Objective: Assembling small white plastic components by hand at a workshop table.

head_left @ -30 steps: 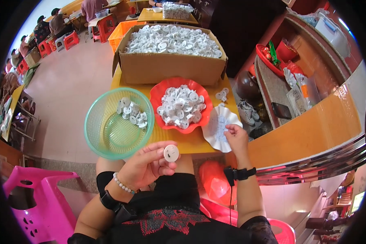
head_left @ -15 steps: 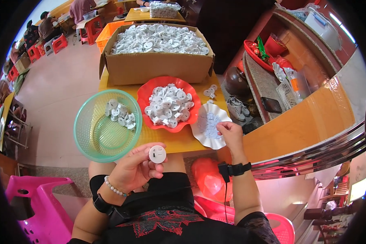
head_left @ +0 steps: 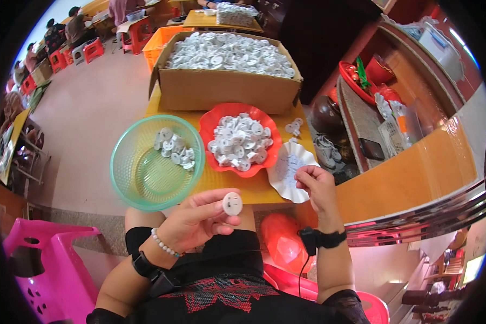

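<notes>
My left hand (head_left: 202, 216) holds up a round white plastic piece (head_left: 232, 203) by its edge, its flat slotted face turned toward me. My right hand (head_left: 317, 186) is closed in a pinch over the near right side of a white wavy-rimmed dish (head_left: 286, 190). Small pale pieces (head_left: 289, 166) lie in that dish; whatever is between the right fingertips is too small to make out. To the dish's left, a red wavy-rimmed bowl (head_left: 204, 127) is heaped with white plastic pieces (head_left: 240, 141). A green see-through basket (head_left: 123, 181) holds a smaller pile of similar pieces (head_left: 174, 148).
A large cardboard box (head_left: 227, 92) full of white pieces stands at the table's back. Several loose pieces (head_left: 294, 127) lie right of the red bowl. A stone-topped shelf (head_left: 362, 116) with a phone (head_left: 371, 149) is on the right; a pink chair (head_left: 54, 264) stands at the left.
The whole view has shifted, so the table and containers appear farther right. My left hand still holds the white piece, now tilted slightly. My right fingers remain pinched at the white dish.
</notes>
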A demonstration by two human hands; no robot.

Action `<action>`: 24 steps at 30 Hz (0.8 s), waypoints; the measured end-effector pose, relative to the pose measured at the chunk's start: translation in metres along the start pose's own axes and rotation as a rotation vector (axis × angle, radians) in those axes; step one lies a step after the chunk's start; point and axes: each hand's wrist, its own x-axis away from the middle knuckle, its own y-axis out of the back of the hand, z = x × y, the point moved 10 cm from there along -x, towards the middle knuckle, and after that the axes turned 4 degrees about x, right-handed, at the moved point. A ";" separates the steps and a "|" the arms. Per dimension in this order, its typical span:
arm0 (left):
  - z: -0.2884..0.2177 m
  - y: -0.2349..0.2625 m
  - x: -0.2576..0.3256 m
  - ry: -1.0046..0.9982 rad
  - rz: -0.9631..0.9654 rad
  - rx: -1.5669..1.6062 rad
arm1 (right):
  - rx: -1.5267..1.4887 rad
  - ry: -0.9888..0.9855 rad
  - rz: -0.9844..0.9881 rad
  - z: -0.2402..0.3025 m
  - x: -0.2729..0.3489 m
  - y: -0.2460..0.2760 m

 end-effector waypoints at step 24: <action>-0.004 -0.006 0.008 -0.038 -0.040 -0.168 | 0.531 0.640 0.388 0.142 0.120 -0.143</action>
